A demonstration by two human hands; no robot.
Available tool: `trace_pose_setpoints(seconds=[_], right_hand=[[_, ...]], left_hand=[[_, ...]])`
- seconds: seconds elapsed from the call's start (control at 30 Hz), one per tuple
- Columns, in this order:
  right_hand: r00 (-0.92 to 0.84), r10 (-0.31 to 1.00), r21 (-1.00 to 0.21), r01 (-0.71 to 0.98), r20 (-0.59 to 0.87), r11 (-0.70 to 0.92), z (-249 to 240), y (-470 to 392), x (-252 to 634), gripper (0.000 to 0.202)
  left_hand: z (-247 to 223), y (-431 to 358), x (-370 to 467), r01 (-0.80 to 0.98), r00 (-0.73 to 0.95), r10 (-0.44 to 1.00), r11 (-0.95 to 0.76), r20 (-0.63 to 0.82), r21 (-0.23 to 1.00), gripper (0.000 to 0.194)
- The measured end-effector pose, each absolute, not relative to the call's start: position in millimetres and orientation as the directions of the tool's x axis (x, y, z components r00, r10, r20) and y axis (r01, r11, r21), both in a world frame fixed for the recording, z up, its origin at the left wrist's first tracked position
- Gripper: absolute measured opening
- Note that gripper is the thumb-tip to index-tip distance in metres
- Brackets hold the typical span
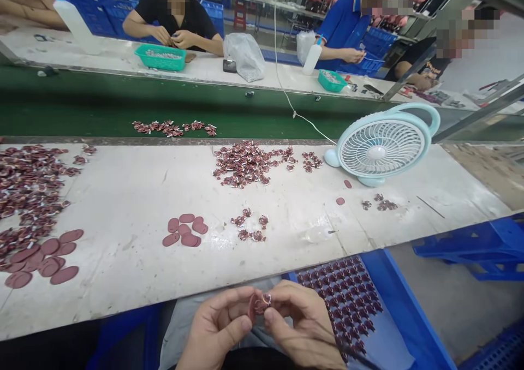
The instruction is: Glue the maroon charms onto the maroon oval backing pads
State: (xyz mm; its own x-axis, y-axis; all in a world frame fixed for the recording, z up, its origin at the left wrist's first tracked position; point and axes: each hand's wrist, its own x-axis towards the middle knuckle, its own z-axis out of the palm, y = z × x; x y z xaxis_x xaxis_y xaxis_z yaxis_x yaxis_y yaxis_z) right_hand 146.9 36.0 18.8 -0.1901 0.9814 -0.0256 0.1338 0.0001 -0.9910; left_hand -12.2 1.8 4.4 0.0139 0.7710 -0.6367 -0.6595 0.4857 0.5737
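Hands meet low over the lap: left hand and right hand both pinch one small maroon piece between fingertips, equally near, below the worktable edge, beside a tray of finished pieces

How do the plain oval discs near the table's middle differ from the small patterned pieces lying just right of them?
The oval discs are plain, flat and one dull maroon; the patterned pieces are maroon with white marks and look irregular in outline. Each disc is larger than each patterned piece. The discs overlap in one tight cluster; the patterned pieces lie loosely spread. Both lie on the white table, untouched by the left hand or right hand, which pinch a similar piece together.
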Motion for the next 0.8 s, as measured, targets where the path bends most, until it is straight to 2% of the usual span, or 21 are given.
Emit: trace_pose_setpoints(seconds=[0.13,0.3,0.4,0.53,0.8], right_hand=[[-0.205,0.979,-0.985,0.164,0.022,0.057,21.3,35.7,145.7,0.026],[-0.246,0.969,-0.973,0.220,0.015,0.071,23.3,38.8,147.7,0.021],[-0.267,0.964,-0.975,0.220,-0.021,0.039,25.7,40.3,149.6,0.019],[-0.324,0.941,-0.979,0.202,-0.099,-0.033,29.3,41.5,151.9,0.019],[-0.302,0.938,-0.978,0.167,-0.170,-0.124,32.6,37.5,156.4,0.015]], left_hand=[[3.3,0.6,-11.0,-0.657,0.007,0.767,0.486,-0.641,0.575,0.044],[0.5,0.7,-8.7,-0.666,-0.018,0.761,0.474,-0.648,0.576,0.040],[-1.5,0.9,-8.8,-0.641,-0.041,0.791,0.448,-0.611,0.624,0.032],[-0.3,0.4,-10.8,-0.549,-0.088,0.818,0.437,-0.569,0.712,0.033],[-0.8,-1.2,-13.9,-0.480,-0.042,0.843,0.454,-0.537,0.751,0.028]])
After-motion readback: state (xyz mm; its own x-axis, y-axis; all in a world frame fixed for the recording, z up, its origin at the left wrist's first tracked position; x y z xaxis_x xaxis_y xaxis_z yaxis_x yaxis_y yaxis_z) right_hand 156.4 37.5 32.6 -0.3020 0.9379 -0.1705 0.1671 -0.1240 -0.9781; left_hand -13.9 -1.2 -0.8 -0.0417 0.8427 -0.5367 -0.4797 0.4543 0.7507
